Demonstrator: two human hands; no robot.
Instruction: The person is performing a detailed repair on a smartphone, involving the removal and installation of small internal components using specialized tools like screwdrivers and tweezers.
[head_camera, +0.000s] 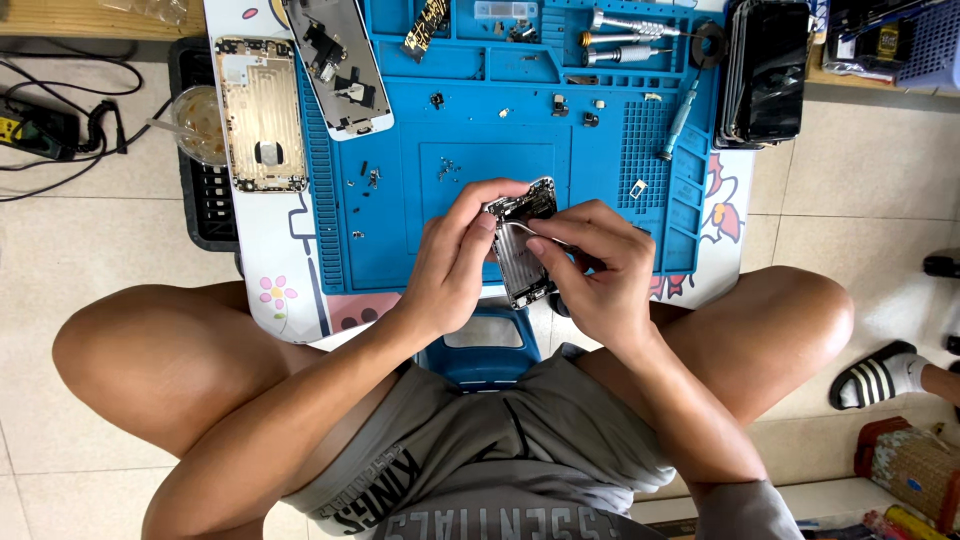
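Observation:
My left hand (452, 262) grips an opened phone body (522, 250) by its left edge, holding it above the near part of the blue repair mat (400, 240). My right hand (590, 270) pinches thin metal tweezers (530, 232) with their tips laid across the phone's inner parts. Both hands meet over the phone, which is tilted with its top end away from me. The phone's lower end is partly hidden by my fingers.
A gold phone back shell (260, 112) and a white phone screen assembly (338, 62) lie at the mat's far left. Screwdrivers (625, 35), several tiny screws (447, 170) and a stack of dark screens (770, 70) sit at the back right. Another person's sandalled foot (880, 375) is at right.

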